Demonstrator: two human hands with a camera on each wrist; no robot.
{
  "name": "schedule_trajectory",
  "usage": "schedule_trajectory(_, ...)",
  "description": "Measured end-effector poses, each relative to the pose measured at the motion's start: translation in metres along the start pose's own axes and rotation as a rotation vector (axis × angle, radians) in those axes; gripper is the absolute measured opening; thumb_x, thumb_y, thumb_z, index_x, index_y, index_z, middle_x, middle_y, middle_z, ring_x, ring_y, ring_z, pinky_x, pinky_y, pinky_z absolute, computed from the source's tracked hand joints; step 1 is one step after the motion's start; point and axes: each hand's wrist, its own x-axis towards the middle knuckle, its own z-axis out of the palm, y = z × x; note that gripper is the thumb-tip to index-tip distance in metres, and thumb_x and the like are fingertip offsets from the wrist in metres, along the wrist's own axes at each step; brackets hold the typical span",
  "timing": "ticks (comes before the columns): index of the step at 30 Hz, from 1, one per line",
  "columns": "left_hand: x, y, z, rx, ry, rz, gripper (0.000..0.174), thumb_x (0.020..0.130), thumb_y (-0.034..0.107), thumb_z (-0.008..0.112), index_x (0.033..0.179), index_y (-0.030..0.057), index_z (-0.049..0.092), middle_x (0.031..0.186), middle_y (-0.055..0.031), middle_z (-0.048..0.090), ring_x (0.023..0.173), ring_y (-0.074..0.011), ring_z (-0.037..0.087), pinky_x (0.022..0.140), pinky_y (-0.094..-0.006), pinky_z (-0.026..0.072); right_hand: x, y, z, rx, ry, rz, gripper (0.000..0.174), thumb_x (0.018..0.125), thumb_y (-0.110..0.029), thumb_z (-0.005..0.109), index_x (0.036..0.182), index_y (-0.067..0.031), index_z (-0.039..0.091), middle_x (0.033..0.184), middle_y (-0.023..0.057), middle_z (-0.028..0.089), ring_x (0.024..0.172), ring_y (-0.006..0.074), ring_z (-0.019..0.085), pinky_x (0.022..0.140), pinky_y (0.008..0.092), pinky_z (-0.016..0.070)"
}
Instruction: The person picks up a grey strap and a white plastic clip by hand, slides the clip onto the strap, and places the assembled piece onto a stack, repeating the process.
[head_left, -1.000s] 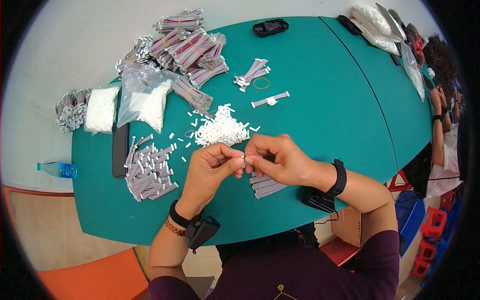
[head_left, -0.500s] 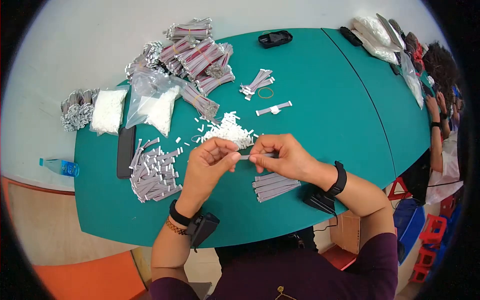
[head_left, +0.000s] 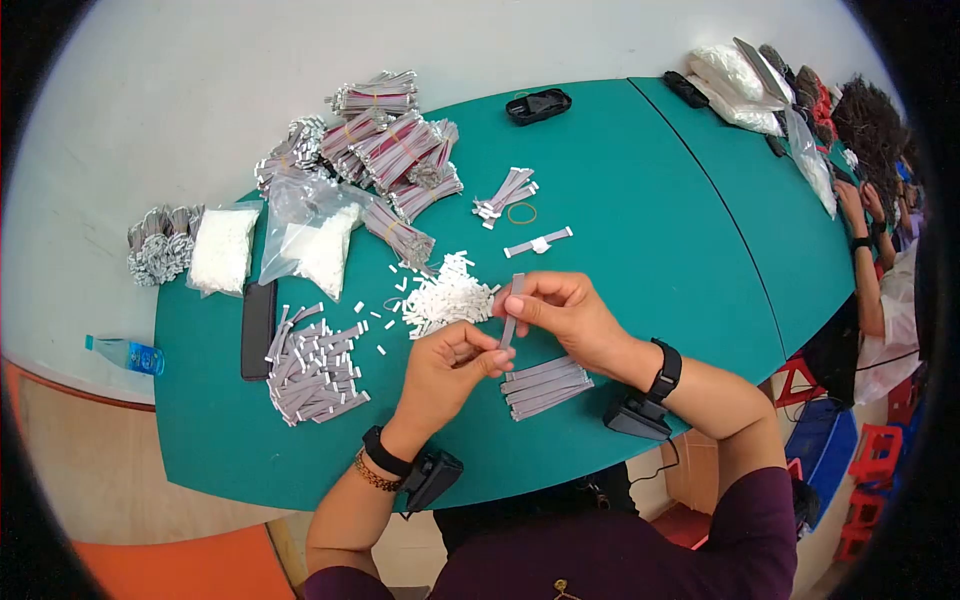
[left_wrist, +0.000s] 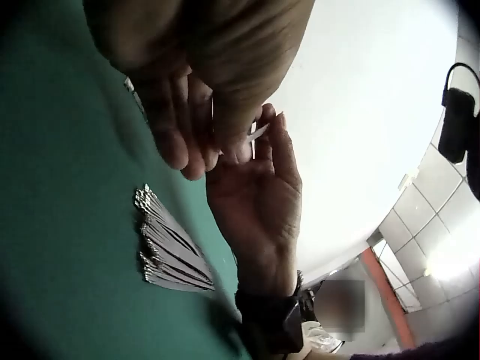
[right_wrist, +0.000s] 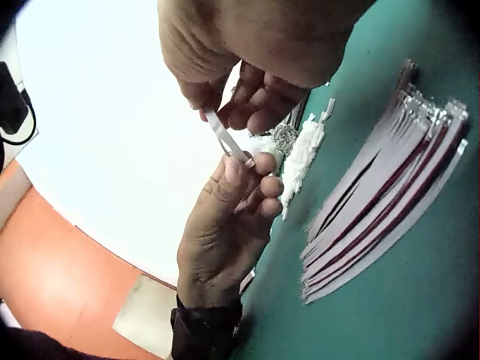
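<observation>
As left hand (head_left: 446, 375) pinches grey strip (head_left: 508, 330), right hand (head_left: 570, 314) pinching farther forward

we pinch w/ L hand (head_left: 450, 372), aimed 2 o'clk | R hand (head_left: 565, 318) pinches too, 10 o'clk | R elbow (head_left: 755, 412) bent

1 flat grey strip (head_left: 509, 326), pinched at 2 places, slants slightly.

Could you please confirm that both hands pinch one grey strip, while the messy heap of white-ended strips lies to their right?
Not quite: the messy heap of white-ended strips lies to their left, not their right, as the head view shows. The left hand and right hand do pinch one grey strip.
</observation>
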Motion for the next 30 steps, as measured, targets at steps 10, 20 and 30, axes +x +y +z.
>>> schedule_trajectory(10,0.000,0.012,-0.003,0.063,0.155,0.163,0.022,0.082,0.010,0.067,0.100,-0.0013,0.060,0.090,-0.0057,0.063,0.078,-0.0092,0.057,0.064,-0.0216,0.0460,-0.006,0.008,0.005,-0.038,-0.193,0.116,0.020,0.092,-0.015,0.055,0.079,-0.0001,0.061,0.075,0.0032,0.065,0.068,0.0048,0.057,0.060,0.0200,0.0451)
schedule_trajectory(20,-0.002,0.017,-0.004,0.003,0.119,0.133,0.009,0.082,0.002,0.065,0.089,-0.0015,0.065,0.086,-0.0065,0.064,0.078,-0.0103,0.059,0.069,-0.0225,0.0478,-0.010,0.010,0.010,-0.141,-0.232,0.177,0.020,0.090,-0.017,0.058,0.080,-0.0005,0.064,0.073,0.0011,0.063,0.066,0.0038,0.054,0.058,0.0192,0.0432)
schedule_trajectory(30,-0.002,0.016,-0.004,0.002,0.104,0.128,0.007,0.082,0.000,0.063,0.088,-0.0021,0.063,0.083,-0.0078,0.064,0.077,-0.0116,0.060,0.070,-0.0230,0.0485,-0.011,0.005,0.010,-0.229,-0.215,0.168,0.021,0.090,-0.017,0.058,0.079,-0.0006,0.064,0.069,-0.0007,0.060,0.064,0.0032,0.051,0.056,0.0197,0.0405)
